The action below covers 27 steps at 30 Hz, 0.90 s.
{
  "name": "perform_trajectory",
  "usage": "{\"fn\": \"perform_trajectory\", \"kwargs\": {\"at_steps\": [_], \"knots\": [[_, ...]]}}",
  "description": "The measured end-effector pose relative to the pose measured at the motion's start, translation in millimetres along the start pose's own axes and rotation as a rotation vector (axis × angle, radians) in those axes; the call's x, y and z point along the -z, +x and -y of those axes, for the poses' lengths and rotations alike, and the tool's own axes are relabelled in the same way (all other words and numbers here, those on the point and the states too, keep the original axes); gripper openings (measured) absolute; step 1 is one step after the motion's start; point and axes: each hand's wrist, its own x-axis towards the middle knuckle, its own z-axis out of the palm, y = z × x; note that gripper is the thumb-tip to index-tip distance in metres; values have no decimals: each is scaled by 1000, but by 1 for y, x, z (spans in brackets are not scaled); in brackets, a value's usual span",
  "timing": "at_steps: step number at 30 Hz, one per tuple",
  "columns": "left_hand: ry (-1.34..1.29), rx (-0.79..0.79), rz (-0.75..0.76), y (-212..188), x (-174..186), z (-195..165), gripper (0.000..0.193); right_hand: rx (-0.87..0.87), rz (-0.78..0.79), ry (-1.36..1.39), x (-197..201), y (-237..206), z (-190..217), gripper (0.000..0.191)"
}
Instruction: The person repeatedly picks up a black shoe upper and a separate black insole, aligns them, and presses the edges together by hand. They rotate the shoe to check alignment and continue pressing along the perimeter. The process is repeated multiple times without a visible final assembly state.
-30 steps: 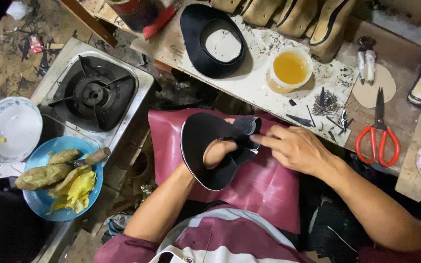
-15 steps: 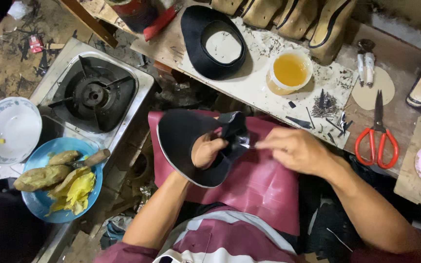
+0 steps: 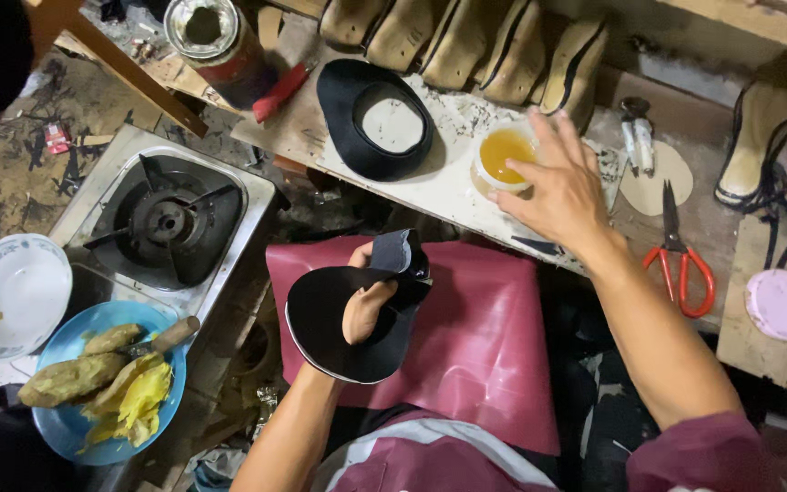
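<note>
A maroon sheet [image 3: 485, 346] covers the person's lap, just below the near edge of the table [image 3: 453, 187]. Left of it stands a gas stove [image 3: 170, 223], and below the stove a blue plate [image 3: 79, 428] holds cooked roots and yellow peel, beside a white bowl [image 3: 6, 292]. Along the far edge of the table lies a row of wooden shoe forms [image 3: 466, 46]. A black shoe piece [image 3: 371, 118] with a pale middle lies on the table left of the cup of yellow glue [image 3: 503, 155]. Red scissors [image 3: 680, 260] lie toward the right end. Over the lap, the left hand [image 3: 366, 305] is clenched round a black cut shoe piece [image 3: 339, 337], thumb on top. The right hand [image 3: 562, 196] is spread, fingers loose, resting against the cup at the near edge and gripping nothing.
</note>
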Motion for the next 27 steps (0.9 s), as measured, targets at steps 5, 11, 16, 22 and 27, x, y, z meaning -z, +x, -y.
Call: {"fn": "perform_trajectory", "kwargs": {"at_steps": [5, 11, 16, 22, 27], "knots": [[-94, 6, -1, 6, 0, -2, 48, -75, 22, 403, 10, -21, 28, 20], [-110, -62, 78, 15, -17, 0, 49, 178, 267, 383, 14, -63, 94, 39], [-148, -89, 137, 18, -33, 6, 50, 142, 487, 52, 2, -66, 97, 47], [-159, -169, 182, 11, -27, 3, 53, 215, 490, 469, -14, -80, 89, 47], [-59, -213, 201, 13, -24, 1, 54, 106, 533, 229, -27, -85, 90, 25]]}}
